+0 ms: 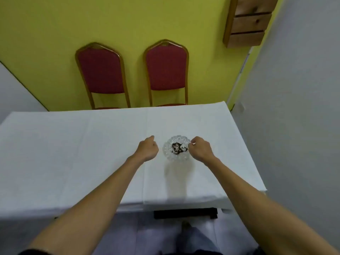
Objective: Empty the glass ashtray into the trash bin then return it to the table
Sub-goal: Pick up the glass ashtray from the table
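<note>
A round cut-glass ashtray [176,148] with dark ash and butts in its middle sits on the white-clothed table [73,153], right of centre. My right hand [199,149] rests against the ashtray's right rim, its fingers curled over the edge. A small gap separates the ashtray's left side from my left hand [148,149], which hovers over the cloth with its fingers curled in and holds nothing. No trash bin is in view.
Two red padded chairs with gold frames [102,74] [166,70] stand behind the table against a yellow wall. A wooden wall unit [248,23] hangs at the upper right. A grey wall runs along the table's right side. A dark bar [185,213] lies under the table's near edge.
</note>
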A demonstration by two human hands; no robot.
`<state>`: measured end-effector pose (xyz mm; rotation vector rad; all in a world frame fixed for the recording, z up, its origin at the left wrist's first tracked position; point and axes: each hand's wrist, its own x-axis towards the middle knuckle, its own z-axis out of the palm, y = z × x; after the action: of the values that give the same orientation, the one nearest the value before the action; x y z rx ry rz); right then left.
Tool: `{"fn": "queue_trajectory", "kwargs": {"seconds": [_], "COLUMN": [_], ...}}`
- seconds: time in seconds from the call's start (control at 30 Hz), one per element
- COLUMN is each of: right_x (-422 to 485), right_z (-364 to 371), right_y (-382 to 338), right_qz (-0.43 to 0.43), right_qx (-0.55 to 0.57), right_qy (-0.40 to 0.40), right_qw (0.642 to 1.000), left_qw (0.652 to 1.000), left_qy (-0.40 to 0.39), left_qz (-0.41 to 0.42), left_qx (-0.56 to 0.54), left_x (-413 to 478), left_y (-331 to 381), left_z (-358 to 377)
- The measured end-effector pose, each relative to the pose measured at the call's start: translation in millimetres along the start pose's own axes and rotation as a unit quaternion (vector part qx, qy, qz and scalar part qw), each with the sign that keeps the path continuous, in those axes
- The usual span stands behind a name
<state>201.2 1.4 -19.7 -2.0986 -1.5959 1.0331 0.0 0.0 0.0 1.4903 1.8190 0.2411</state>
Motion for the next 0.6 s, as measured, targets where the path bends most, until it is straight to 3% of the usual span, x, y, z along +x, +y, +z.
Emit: {"fn": "queue_trajectory", "kwargs": {"seconds": [0.23, 0.6], "right_x": [42.1, 63.6], "right_z": [12.1, 30.0], "right_y": [18.5, 30.8], "right_qz": [0.049, 0.048], "right_qx": [-0.039, -0.013], "right_qy": [-0.045, -0.052], "right_qw": [0.997, 0.997], "left_qw": [0.997, 0.984], "left_qy": [-0.009, 0.07], "left_qz": [-0.051, -0.122], "left_qx": [-0.053, -0.106], "left_x": [44.1, 68.0], "left_y": [10.4, 26.0], "left_z": [34.3, 65.1]}}
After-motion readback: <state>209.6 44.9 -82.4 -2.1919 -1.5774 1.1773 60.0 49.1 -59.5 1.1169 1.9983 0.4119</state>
